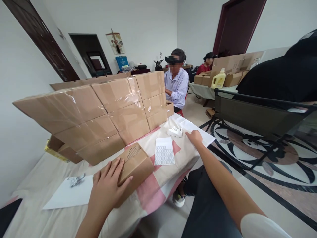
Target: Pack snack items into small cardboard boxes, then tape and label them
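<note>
Resting on the box [138,172], the left hand [107,181] is spreading its fingers apart over the top, with the thumb angling across the near edge; they aren't clamping it. The box is lying on the cloth-covered counter [178,169], just in front of the stack [128,114], and is showing a dark pattern [133,152] on top, just beyond the fingertips.

The right hand [195,136] is hovering or resting at the counter's edge, over the white sheet [206,134]; can't tell whether it's touching. Its fingers are curling in, index pointing toward the white gadget [175,132], near but apart. Can't tell if they're pinching anything small.

The card [164,152], printed with a grid, is lying between box and gadget. Left of the box, silvery bits [76,180] are sitting on paper [66,196].

Handling note: steadying looks like the left hand's job, so a light, flat press is serving best; hard pushing is risking a dent or a slide. Fingers should be staying off the pattern, and the right forearm clear of the card.
</note>
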Motion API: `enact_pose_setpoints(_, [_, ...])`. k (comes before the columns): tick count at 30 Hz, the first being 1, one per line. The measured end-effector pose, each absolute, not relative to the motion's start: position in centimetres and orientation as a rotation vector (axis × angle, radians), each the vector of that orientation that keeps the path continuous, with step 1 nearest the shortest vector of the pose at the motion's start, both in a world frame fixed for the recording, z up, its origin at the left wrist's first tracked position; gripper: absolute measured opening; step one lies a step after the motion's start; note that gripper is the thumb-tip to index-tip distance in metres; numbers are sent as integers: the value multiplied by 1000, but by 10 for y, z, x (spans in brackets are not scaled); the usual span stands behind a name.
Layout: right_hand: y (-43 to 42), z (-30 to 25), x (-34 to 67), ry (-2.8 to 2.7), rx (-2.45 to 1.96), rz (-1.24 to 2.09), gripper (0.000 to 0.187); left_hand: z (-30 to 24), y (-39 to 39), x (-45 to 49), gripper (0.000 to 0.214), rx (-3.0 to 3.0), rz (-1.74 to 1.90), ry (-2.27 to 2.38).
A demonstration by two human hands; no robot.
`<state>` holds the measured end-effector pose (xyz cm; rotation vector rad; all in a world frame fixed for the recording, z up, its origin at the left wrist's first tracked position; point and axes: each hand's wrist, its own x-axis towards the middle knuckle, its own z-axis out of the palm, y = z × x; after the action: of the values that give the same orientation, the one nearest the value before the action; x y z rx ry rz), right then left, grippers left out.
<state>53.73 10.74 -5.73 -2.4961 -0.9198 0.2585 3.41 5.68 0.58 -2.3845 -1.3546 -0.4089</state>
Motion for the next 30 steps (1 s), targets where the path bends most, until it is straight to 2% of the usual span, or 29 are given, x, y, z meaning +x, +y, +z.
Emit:
enact_pose_setpoints(7, [105, -51, 543, -832, -2495, 334, 50, 2, 63, 29, 73, -2383, -404, -1268])
enact_pose_setpoints(23, [104, -32, 535, -678, -2490, 308, 75, 11, 54, 36, 69, -2358, -429, -1280])
enact_pose_setpoints(30, [104, -40, 539, -653, -2358, 283, 74, 12, 52, 37, 72, -2352, -442, -1279])
